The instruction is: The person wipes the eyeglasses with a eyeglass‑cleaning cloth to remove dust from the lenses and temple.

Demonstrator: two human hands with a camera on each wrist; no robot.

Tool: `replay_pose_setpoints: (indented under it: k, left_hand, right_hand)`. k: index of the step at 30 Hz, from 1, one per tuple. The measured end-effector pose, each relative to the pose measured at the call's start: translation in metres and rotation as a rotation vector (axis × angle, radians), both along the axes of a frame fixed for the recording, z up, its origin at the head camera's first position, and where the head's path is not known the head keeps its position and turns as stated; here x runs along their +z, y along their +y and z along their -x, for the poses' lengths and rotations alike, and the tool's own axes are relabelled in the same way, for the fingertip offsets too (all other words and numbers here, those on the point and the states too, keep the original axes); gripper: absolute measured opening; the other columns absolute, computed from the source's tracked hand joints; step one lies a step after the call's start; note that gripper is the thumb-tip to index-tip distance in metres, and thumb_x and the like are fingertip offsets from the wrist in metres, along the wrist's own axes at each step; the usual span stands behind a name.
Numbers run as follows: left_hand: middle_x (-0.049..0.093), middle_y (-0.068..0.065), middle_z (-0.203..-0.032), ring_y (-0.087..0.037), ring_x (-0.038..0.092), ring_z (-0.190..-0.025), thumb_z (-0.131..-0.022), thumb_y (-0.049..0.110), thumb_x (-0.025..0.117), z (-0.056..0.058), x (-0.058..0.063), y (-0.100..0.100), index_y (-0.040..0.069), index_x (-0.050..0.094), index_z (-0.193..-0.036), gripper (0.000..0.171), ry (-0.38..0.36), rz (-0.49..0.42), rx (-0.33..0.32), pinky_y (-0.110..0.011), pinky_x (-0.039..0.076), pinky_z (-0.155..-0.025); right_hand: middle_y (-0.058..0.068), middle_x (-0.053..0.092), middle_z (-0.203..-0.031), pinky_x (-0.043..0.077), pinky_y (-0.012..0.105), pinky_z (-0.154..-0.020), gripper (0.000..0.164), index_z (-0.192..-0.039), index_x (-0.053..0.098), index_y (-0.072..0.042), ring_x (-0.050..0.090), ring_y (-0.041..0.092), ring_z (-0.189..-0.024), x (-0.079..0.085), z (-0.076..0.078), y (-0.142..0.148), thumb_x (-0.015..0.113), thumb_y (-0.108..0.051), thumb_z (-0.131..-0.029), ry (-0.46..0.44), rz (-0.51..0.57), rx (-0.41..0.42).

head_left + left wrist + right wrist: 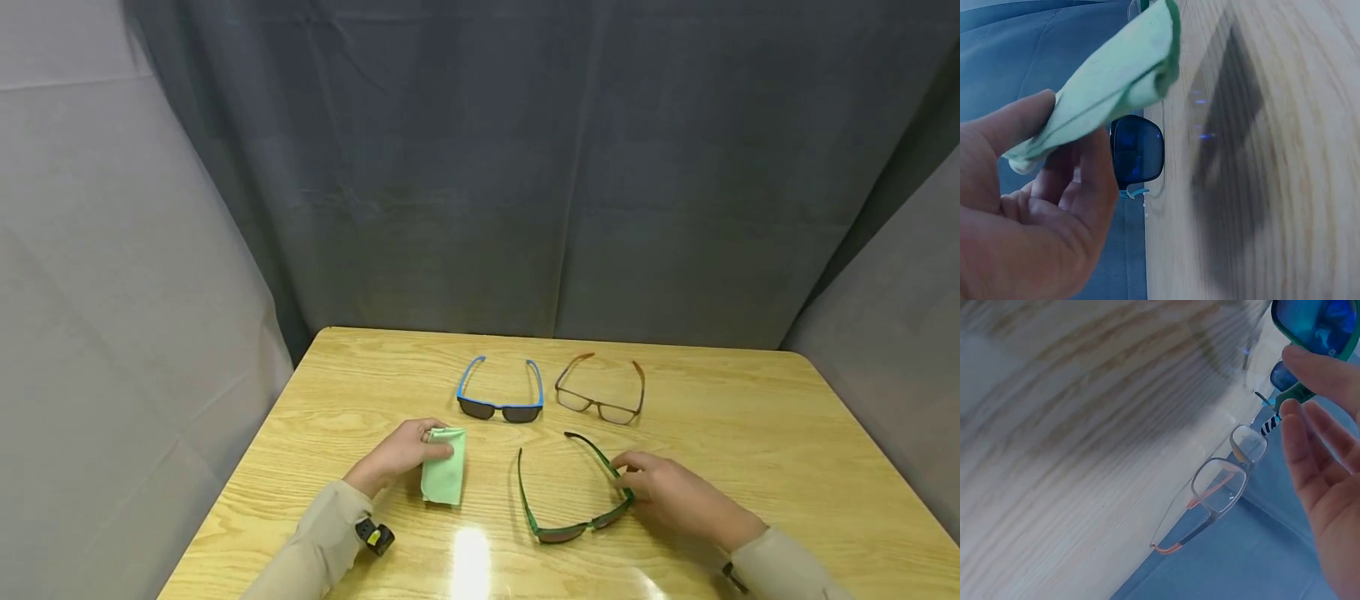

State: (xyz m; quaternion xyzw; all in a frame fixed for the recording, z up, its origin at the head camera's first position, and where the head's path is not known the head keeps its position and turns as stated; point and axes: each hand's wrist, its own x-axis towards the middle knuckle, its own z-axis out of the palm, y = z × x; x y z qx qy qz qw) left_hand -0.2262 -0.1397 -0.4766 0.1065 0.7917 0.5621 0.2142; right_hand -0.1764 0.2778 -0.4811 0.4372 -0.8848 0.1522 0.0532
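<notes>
A pale yellow wood-grain table point(750, 400) with rounded far corners stands before a dark grey fabric curtain point(450, 167), with light grey cloth panels point(112, 292) at left and right; glare shines on its near part. The left hand point(401, 452), reaching in from the near left, pinches a folded mint-green cloth point(444, 468) between thumb and fingers, clear of the wood (its shadow shows in the left wrist view). At the near right, the right hand point(667, 492) has thumb and forefinger nearly closed on the right temple, by the hinge, of green-framed sunglasses with dark lenses point(562, 532), their arms unfolded toward the far side. Beyond, at centre, sit sunglasses with bright blue arms and dark lenses point(521, 414); just right of them, thin dark-framed clear glasses with orange-brown arm tips point(597, 404).
</notes>
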Motion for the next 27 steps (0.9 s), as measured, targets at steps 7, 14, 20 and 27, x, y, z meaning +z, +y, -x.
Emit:
replay_pose_setpoints:
  k: [7, 14, 20, 27]
  left_hand:
    - [0.062, -0.004, -0.085, -0.014, 0.058, -0.075, -0.088, 0.011, 0.066, 0.0, -0.002, 0.001, -0.005, 0.064, -0.1, 0.02, -0.011, -0.066, 0.054, -0.028, 0.052, -0.067]
    - [0.059, -0.002, -0.071, -0.013, 0.056, -0.06, -0.088, 0.017, 0.065, 0.0, -0.002, 0.004, 0.0, 0.061, -0.079, 0.019, -0.008, -0.059, 0.101, -0.026, 0.048, -0.053]
    - [0.058, -0.003, -0.077, -0.014, 0.055, -0.065, -0.092, 0.019, 0.06, 0.0, 0.002, 0.006, 0.002, 0.058, -0.078, 0.023, 0.005, -0.052, 0.087, -0.027, 0.047, -0.056]
    - [0.058, -0.005, -0.08, -0.017, 0.055, -0.069, -0.094, 0.021, 0.057, 0.0, 0.0, 0.008, 0.003, 0.058, -0.079, 0.023, 0.003, -0.064, 0.062, -0.029, 0.048, -0.06]
  right_hand:
    - [0.005, 0.063, -0.107, 0.055, 0.03, -0.074, 0.033, -0.089, 0.071, -0.015, 0.064, 0.02, -0.092, -0.005, -0.001, -0.001, 0.083, 0.0, -0.063, 0.063, 0.059, 0.077]
    - [0.006, 0.065, -0.107, 0.054, 0.023, -0.075, 0.036, -0.096, 0.074, -0.012, 0.065, 0.019, -0.091, 0.001, -0.003, -0.004, 0.083, 0.0, -0.063, 0.146, 0.12, 0.125]
    - [0.006, 0.066, -0.11, 0.05, 0.015, -0.079, 0.044, -0.106, 0.073, -0.009, 0.065, 0.018, -0.093, 0.007, -0.004, -0.006, 0.081, 0.002, -0.065, 0.146, 0.145, 0.131]
    - [0.003, 0.065, -0.114, 0.048, 0.012, -0.081, 0.039, -0.113, 0.069, -0.01, 0.066, 0.015, -0.095, 0.013, -0.004, -0.01, 0.075, -0.002, -0.076, 0.194, 0.203, 0.156]
